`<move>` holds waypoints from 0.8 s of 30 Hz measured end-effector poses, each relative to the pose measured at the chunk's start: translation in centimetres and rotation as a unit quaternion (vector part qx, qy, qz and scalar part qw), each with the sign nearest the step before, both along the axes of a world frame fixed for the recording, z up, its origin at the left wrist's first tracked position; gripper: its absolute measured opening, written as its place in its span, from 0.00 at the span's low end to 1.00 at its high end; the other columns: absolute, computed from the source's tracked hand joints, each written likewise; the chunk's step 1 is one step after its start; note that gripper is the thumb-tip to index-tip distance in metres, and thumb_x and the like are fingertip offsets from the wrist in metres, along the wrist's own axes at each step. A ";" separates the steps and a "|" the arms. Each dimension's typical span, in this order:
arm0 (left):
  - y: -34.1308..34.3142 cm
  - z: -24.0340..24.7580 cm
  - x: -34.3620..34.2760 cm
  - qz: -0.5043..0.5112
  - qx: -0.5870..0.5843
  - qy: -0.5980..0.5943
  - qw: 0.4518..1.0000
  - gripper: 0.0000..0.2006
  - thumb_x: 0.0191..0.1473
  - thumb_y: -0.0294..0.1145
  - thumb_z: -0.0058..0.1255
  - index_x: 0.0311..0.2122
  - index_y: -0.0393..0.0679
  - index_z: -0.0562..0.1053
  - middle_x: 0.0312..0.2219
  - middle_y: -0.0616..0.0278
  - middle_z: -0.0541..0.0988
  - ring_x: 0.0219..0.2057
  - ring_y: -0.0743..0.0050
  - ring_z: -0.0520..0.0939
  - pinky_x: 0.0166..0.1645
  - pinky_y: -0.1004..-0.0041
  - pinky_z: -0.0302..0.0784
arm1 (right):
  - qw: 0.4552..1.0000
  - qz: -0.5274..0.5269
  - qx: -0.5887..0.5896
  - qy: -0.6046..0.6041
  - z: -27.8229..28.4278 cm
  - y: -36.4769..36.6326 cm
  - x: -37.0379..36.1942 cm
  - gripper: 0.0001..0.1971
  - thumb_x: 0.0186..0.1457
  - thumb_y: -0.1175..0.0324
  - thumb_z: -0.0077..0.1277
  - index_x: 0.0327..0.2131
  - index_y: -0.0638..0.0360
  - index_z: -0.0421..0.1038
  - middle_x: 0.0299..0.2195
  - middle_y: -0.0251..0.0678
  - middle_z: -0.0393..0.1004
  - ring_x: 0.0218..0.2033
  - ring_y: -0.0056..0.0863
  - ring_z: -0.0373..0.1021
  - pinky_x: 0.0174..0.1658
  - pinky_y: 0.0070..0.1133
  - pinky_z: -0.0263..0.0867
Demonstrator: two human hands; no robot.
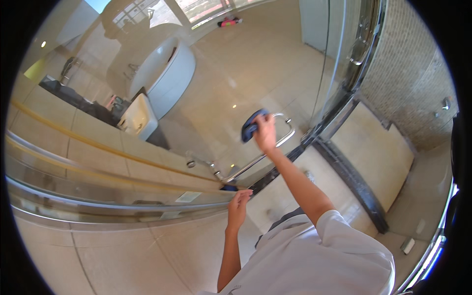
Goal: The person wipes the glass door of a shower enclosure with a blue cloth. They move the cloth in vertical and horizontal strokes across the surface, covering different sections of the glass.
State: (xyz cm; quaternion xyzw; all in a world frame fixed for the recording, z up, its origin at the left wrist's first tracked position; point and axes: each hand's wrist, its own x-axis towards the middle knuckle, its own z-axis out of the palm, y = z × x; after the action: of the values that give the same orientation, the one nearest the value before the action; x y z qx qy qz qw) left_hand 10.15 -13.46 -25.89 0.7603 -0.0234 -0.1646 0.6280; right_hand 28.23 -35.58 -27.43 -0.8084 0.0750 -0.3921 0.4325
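My right hand [266,132] is closed round a dark blue cloth [250,126], which is bunched up and appears to lie against the glass door [231,88]. Just beside that hand runs the door's long metal handle [248,167], bent at its upper end. Lower and to the left, my left hand [238,209] is near the door's edge, fingers loosely stretched and nothing visible in them. Whether its fingertips touch the glass is hard to tell. A small dark blue patch [229,188] shows by those fingertips; its kind is unclear.
Through the glass I see a white bathtub [179,78], a washbasin [142,120] and a pink item [229,22] on the tiled floor. A dark stone sill [351,179] crosses the floor at right, beside a mosaic-tiled wall [403,73]. Metal-edged glass panels [88,196] stand at left.
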 end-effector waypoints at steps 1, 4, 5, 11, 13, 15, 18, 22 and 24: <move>-1.0 0.2 0.1 -0.002 -0.007 -0.001 1.000 0.11 0.64 0.32 0.44 0.44 0.39 0.76 0.39 0.61 0.81 0.41 0.77 0.78 0.49 0.76 0.71 | 0.999 -0.041 0.029 -0.003 1.3 -4.0 0.7 0.20 0.36 0.85 0.51 0.36 0.55 0.70 0.34 0.48 0.63 0.40 0.50 0.63 0.44 0.37 0.64; -4.0 0.5 0.4 -0.015 -0.010 -0.009 1.000 0.13 0.66 0.38 0.44 0.44 0.43 0.76 0.39 0.66 0.81 0.40 0.81 0.78 0.46 0.77 0.70 | 0.983 -0.160 0.062 -0.063 5.6 -14.7 3.0 0.18 0.42 0.86 0.47 0.39 0.57 0.68 0.35 0.50 0.64 0.39 0.49 0.61 0.44 0.37 0.60; -5.0 0.0 0.4 -0.023 -0.010 -0.007 1.000 0.13 0.66 0.39 0.43 0.44 0.43 0.76 0.39 0.66 0.81 0.40 0.80 0.78 0.46 0.76 0.70 | 0.983 -0.150 0.080 -0.068 7.5 -16.1 3.1 0.17 0.44 0.85 0.47 0.39 0.57 0.69 0.36 0.49 0.65 0.40 0.47 0.61 0.44 0.36 0.61; -12.7 -0.5 1.0 -0.072 0.027 0.001 0.997 0.14 0.66 0.38 0.43 0.46 0.41 0.75 0.41 0.63 0.81 0.41 0.77 0.79 0.47 0.75 0.71 | 0.982 0.175 0.022 -0.073 7.4 -7.1 0.8 0.22 0.37 0.80 0.57 0.40 0.48 0.76 0.34 0.42 0.63 0.38 0.41 0.66 0.41 0.31 0.66; -15.8 1.3 1.9 -0.075 0.019 0.015 0.997 0.14 0.66 0.37 0.42 0.46 0.40 0.75 0.42 0.62 0.81 0.41 0.77 0.79 0.48 0.75 0.72 | 0.981 0.189 0.015 -0.039 3.1 -7.4 0.5 0.25 0.34 0.81 0.57 0.40 0.46 0.76 0.36 0.42 0.62 0.39 0.43 0.66 0.40 0.33 0.67; -18.7 3.1 3.2 -0.075 0.016 0.024 0.997 0.14 0.66 0.37 0.42 0.46 0.40 0.75 0.42 0.62 0.81 0.42 0.76 0.79 0.48 0.75 0.72 | 0.988 0.126 0.090 0.003 -1.7 -11.1 1.3 0.26 0.35 0.83 0.55 0.41 0.47 0.74 0.39 0.46 0.61 0.39 0.45 0.65 0.42 0.33 0.68; -21.8 3.8 3.8 -0.017 0.017 0.035 0.999 0.14 0.66 0.37 0.41 0.46 0.40 0.76 0.41 0.61 0.81 0.42 0.76 0.79 0.48 0.75 0.72 | 0.986 -0.015 0.163 -0.037 -2.0 -21.1 3.7 0.18 0.39 0.84 0.50 0.38 0.57 0.68 0.39 0.48 0.61 0.41 0.51 0.64 0.45 0.38 0.64; -25.8 1.7 3.8 0.039 -0.002 0.055 0.998 0.14 0.66 0.36 0.41 0.46 0.40 0.76 0.41 0.61 0.81 0.42 0.76 0.79 0.48 0.74 0.72 | 0.954 -0.101 0.263 -0.104 5.4 -29.3 7.8 0.17 0.42 0.82 0.49 0.40 0.59 0.67 0.37 0.47 0.62 0.39 0.47 0.64 0.44 0.37 0.62; -27.2 0.7 3.2 0.040 -0.021 0.080 0.996 0.13 0.66 0.35 0.41 0.46 0.40 0.75 0.41 0.61 0.81 0.42 0.76 0.79 0.49 0.74 0.71 | 0.965 -0.048 0.222 -0.134 9.4 -26.5 7.2 0.18 0.39 0.79 0.51 0.38 0.58 0.70 0.35 0.44 0.62 0.38 0.44 0.64 0.42 0.36 0.62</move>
State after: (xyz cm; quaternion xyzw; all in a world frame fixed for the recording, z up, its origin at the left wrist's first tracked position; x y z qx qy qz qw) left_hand 13.37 -40.68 -25.22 0.7318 0.0539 -0.1990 0.6496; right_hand 35.39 -62.09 -18.02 -0.6277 0.1402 -0.4908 0.5878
